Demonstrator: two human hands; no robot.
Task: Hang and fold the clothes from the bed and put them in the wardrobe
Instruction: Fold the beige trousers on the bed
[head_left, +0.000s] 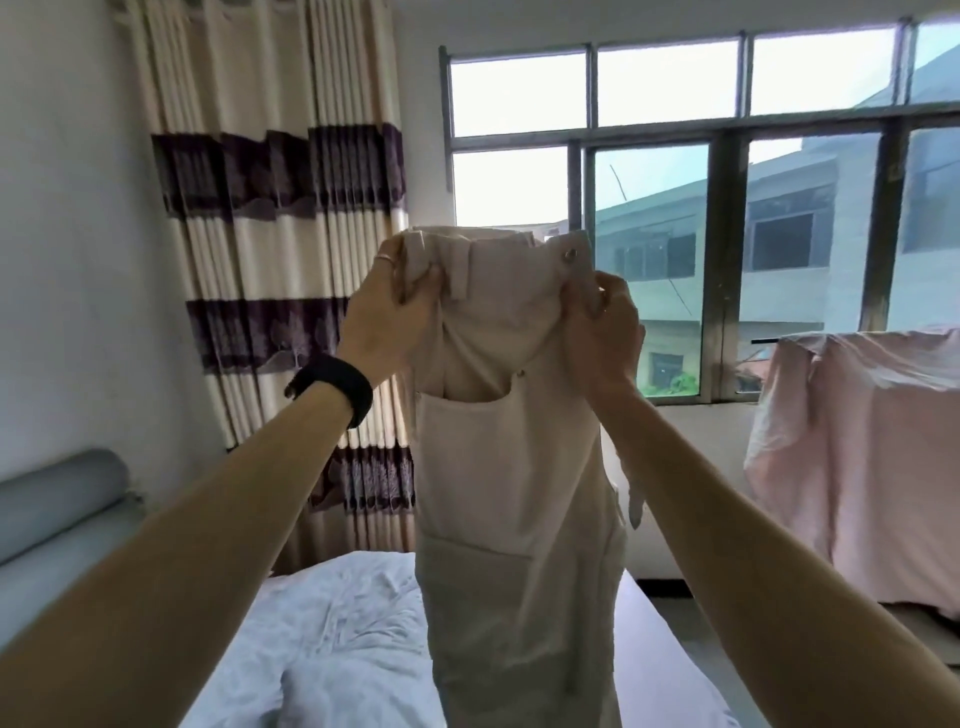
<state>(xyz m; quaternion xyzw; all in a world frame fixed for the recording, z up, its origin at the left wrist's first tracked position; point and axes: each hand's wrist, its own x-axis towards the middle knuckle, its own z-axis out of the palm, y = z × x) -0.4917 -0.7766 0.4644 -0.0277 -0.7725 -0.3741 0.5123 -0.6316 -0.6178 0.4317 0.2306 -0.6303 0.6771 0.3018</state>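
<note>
a pair of pale beige trousers (514, 467) hangs at the centre of the view, held up by the waistband over the bed (337, 623), whose white cover fills 6 to 8 o'clock. the left hand (395, 312) pinches the waistband corner at 11 o'clock of the garment, fingers curled round the cloth by a belt loop. the right hand (608, 322) grips the other corner at 1 o'clock, just below the metal button. the legs drop straight down and their ends run out of frame, so i cannot tell whether they touch the bed. the likeliest trouble, as i judge it: both holds are small pinches at the very edge, so a shake or a one-handed regrip could let a corner slip and the trousers would slump in a heap. the waistband also sags between the hands, so a fold begun now may come out crooked. for room, the bed lies open at 7 o'clock for laying them flat. the curtain (270, 234) at 10 o'clock and the window (649, 208) at 1 o'clock stand well behind. a pink sheet (857, 441) draped over something at 3 o'clock makes that the tighter flank, and the bed's edge runs at 5 o'clock. the wardrobe is not in view.
</note>
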